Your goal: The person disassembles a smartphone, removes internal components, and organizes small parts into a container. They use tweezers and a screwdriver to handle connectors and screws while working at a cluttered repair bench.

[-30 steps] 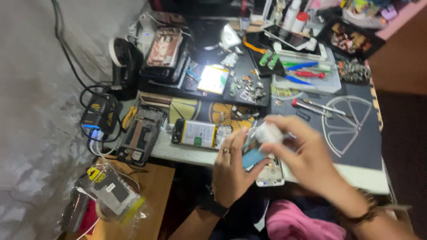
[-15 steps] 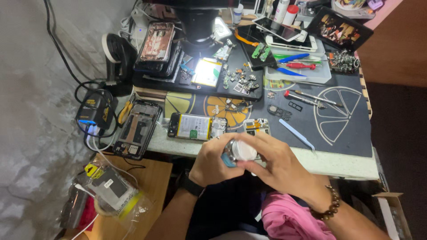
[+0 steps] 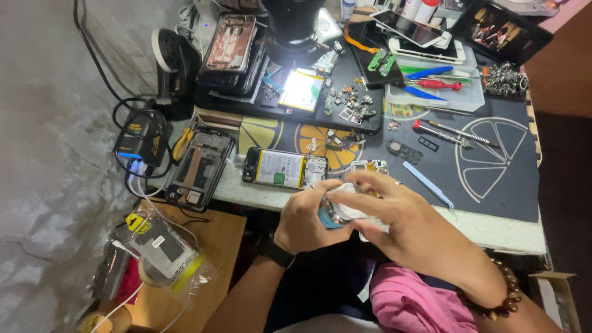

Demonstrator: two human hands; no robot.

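Head view: both hands meet at the workbench's (image 3: pixel 505 229) near edge.
Left hand (image 3: pixel 306 219) and right hand (image 3: pixel 401 216) curl closed around a small white part (image 3: pixel 346 206), beside an opened phone (image 3: pixel 283 169).

Lit brightest at upper centre, where a lamp above glares off a white panel (image 3: pixel 301 90) on the dark tray (image 3: pixel 364 126). Dimmer toward the left wall and lower edge, with deep shadow under the bench (image 3: pixel 493 225). Mostly sharp across the mat; slight motion blur on the right hand (image 3: pixel 394 213) and left hand (image 3: pixel 308 219) at lower centre. Mild wide-angle bending of lines near the edges.
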